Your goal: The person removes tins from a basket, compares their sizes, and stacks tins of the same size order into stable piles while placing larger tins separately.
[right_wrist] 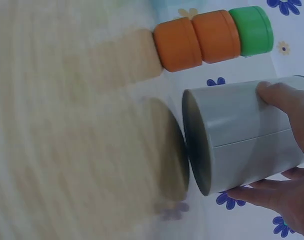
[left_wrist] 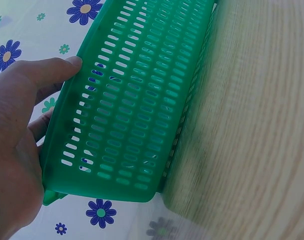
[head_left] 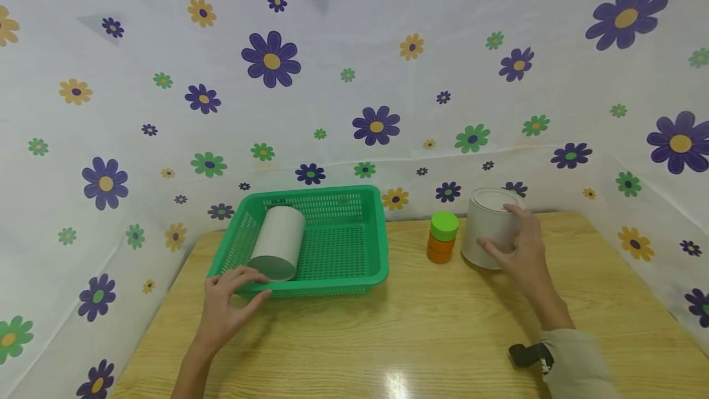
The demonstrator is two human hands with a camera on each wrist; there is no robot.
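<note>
Wooden table point(head_left: 443, 331): right hand point(head_left: 520, 251) grips upright grey can point(head_left: 490, 226), fingers wrapped around its side; left hand point(head_left: 229, 300) pinches green basket point(head_left: 343, 245) rim corner.

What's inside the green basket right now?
One grey cylinder lies on its side in the basket, toward its left. The floor beneath the cylinder is covered.

My left hand point(left_wrist: 14, 145) is cut off at the nine o'clock edge of its wrist view, its fingers hidden behind the basket point(left_wrist: 137, 95) wall. My right hand point(right_wrist: 286, 165) runs off at three o'clock, palm behind the grey can point(right_wrist: 241, 135). The table point(right_wrist: 67, 125) is blurred in both wrist views.
</note>
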